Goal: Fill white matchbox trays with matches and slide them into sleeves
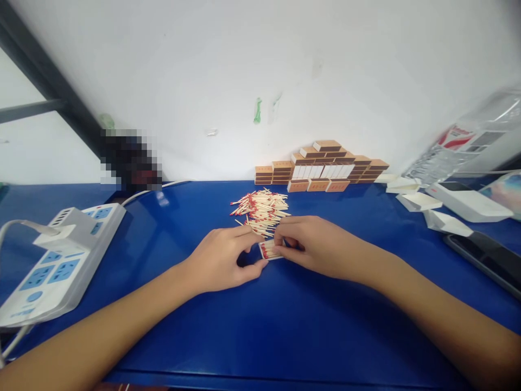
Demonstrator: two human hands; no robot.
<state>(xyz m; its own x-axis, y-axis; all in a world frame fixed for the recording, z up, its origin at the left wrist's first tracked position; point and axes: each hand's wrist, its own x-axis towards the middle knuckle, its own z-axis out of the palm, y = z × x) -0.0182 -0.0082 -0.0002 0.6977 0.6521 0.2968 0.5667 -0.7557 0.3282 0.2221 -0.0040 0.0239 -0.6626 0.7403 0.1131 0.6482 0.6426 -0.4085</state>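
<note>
A small white matchbox tray point(267, 257) lies on the blue table with red-tipped matches point(268, 248) inside it. My left hand point(223, 256) steadies the tray's left end between thumb and fingers. Over the tray's right part, my right hand point(307, 243) has its thumb and fingertips closed on matches, hiding that end. Just beyond both hands is a loose heap of matches point(262, 209), their red heads pointing different ways.
Stacked matchboxes point(340, 152) stand against the wall, with white inner trays point(323, 171) among them. At right are folded white pieces point(419, 201), a white box point(468, 201), a phone point(488, 260) and a plastic bottle point(459, 141). A power strip point(61, 266) lies left.
</note>
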